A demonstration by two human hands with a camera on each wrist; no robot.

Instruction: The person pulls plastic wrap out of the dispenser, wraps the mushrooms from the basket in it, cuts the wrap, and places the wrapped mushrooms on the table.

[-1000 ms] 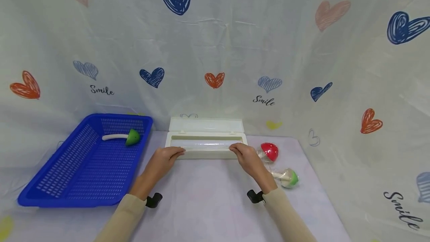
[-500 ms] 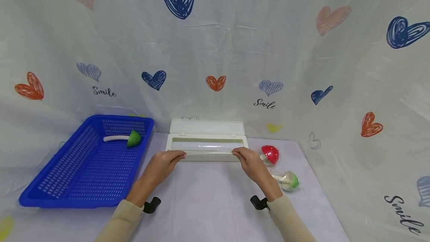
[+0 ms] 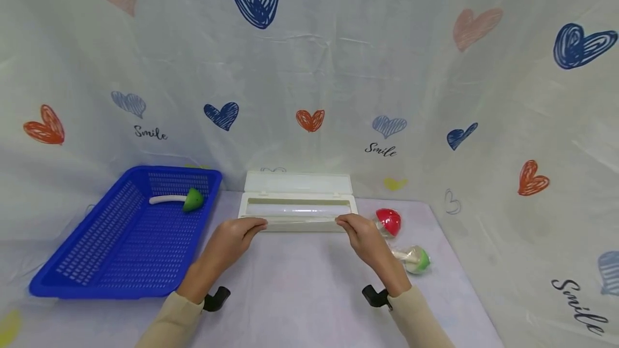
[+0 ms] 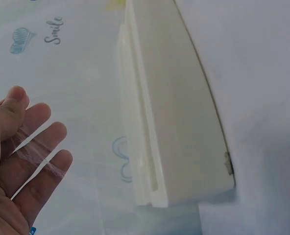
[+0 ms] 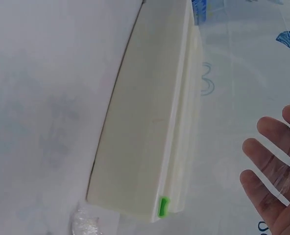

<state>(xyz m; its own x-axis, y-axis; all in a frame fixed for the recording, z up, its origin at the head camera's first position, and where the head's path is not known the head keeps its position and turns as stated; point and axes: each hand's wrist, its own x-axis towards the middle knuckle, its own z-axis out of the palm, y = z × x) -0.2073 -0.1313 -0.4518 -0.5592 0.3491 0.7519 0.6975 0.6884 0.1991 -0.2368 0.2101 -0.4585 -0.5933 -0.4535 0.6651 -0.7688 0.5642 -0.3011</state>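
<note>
A white cling film dispenser (image 3: 304,226) stands at the back of the table with its lid (image 3: 298,182) raised. Inside it lies a roll of clear film (image 3: 299,210). My left hand (image 3: 235,236) pinches the edge of the cling film (image 4: 39,155) between thumb and fingertips near the box's front left. On the right side my right hand (image 3: 365,236) pinches the same edge, and film (image 5: 284,178) clings over its fingers. Between the hands the film's edge runs along the front of the box.
At left sits a blue plastic basket (image 3: 103,283) containing a green-capped toy mushroom (image 3: 193,200). A red-capped mushroom (image 3: 389,222) and a green-capped one (image 3: 418,260), both in clear wrapping, lie right of my right hand. A heart-printed curtain (image 3: 309,42) hangs behind.
Both hands have drawn slightly toward me with the film edge pinched and moved a little apart. The head view has tilted up slightly. Box, basket and mushrooms stay in place.
</note>
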